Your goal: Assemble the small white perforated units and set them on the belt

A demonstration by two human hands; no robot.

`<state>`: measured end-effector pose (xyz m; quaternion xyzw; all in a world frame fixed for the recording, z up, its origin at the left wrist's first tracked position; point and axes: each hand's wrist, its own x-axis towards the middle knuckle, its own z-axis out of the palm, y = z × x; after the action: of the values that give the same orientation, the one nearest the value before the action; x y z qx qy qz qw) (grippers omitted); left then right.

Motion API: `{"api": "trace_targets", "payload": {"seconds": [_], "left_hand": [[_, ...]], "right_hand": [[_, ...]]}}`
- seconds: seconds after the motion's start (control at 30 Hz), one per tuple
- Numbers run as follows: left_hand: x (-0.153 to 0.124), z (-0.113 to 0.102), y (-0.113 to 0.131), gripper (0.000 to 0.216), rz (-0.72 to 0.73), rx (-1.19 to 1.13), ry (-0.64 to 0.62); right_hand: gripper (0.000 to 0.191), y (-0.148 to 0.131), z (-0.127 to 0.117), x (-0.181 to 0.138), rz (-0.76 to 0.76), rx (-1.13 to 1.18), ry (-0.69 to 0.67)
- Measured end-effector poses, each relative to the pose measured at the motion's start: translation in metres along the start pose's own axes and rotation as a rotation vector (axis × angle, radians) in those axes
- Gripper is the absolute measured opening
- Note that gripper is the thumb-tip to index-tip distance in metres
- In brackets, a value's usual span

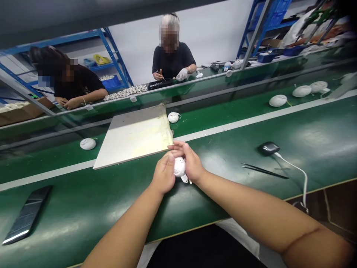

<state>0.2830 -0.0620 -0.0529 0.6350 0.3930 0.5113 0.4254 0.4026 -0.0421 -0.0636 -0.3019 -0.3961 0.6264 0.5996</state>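
Observation:
My left hand (164,174) and my right hand (189,162) hold a small white round device (179,166) between them, at the near edge of a pale board (134,137). Its fingers-hidden body shows only in part, and a short white wire or tab (184,179) sticks out below it. Similar white round devices lie on the green bench, one (173,117) just beyond the board and one (87,143) left of it. To the right, black tweezers (263,170) lie near a black oval object (268,148) with a white cable (302,178).
A black smartphone (27,215) lies at the near left of the green bench. Several more white devices (301,91) line the far right. Across a second bench, two seated people (170,63) work, with small white parts and blue shelving behind them.

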Motion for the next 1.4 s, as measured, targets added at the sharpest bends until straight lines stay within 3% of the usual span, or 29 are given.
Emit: {"api": "trace_targets", "payload": {"seconds": [0.13, 0.33, 0.47, 0.57, 0.67, 0.73, 0.8, 0.87, 0.93, 1.03, 1.1, 1.2, 1.4], "left_hand": [[-0.005, 0.016, -0.001, 0.055, 0.053, 0.036, 0.052], [-0.005, 0.017, -0.002, 0.052, 0.032, 0.171, 0.057], [0.002, 0.004, 0.003, 0.05, 0.057, 0.22, 0.035], [0.008, -0.014, 0.002, 0.049, 0.132, 0.237, 0.153], [0.009, -0.032, -0.004, 0.058, 0.091, 0.168, 0.215], [0.008, -0.04, -0.009, 0.072, -0.073, 0.051, 0.106], [0.007, -0.045, -0.01, 0.076, -0.208, -0.009, -0.065], [0.006, -0.046, -0.007, 0.069, -0.197, 0.056, -0.194], [0.005, -0.045, -0.001, 0.064, -0.101, 0.153, -0.25], [0.001, -0.038, 0.006, 0.064, -0.032, 0.233, -0.368], [-0.002, -0.031, 0.007, 0.063, -0.01, 0.283, -0.425], [-0.005, -0.02, 0.005, 0.062, 0.062, 0.377, -0.435], [-0.005, -0.012, 0.005, 0.055, 0.155, 0.541, -0.474]], "right_hand": [[0.055, 0.004, 0.0, -0.008, -0.013, -0.093, 0.023], [0.059, 0.014, -0.008, -0.009, -0.009, -0.286, 0.027], [0.061, 0.009, -0.012, -0.002, 0.034, -0.442, -0.067], [0.064, -0.003, -0.016, 0.001, 0.078, -0.584, -0.278], [0.08, -0.014, -0.021, 0.002, -0.085, -0.756, -0.316], [0.087, -0.019, -0.025, 0.003, -0.314, -0.939, -0.287], [0.085, -0.023, -0.028, 0.005, -0.492, -1.063, -0.354], [0.079, -0.025, -0.03, 0.006, -0.589, -1.049, -0.402], [0.071, -0.025, -0.03, 0.006, -0.616, -0.92, -0.283], [0.061, -0.02, -0.028, 0.006, -0.491, -0.633, -0.086], [0.058, -0.015, -0.026, 0.005, -0.317, -0.493, -0.155], [0.054, -0.01, -0.025, 0.003, -0.108, -0.457, -0.24], [0.049, -0.018, -0.022, -0.001, -0.053, -0.515, -0.196]]}}
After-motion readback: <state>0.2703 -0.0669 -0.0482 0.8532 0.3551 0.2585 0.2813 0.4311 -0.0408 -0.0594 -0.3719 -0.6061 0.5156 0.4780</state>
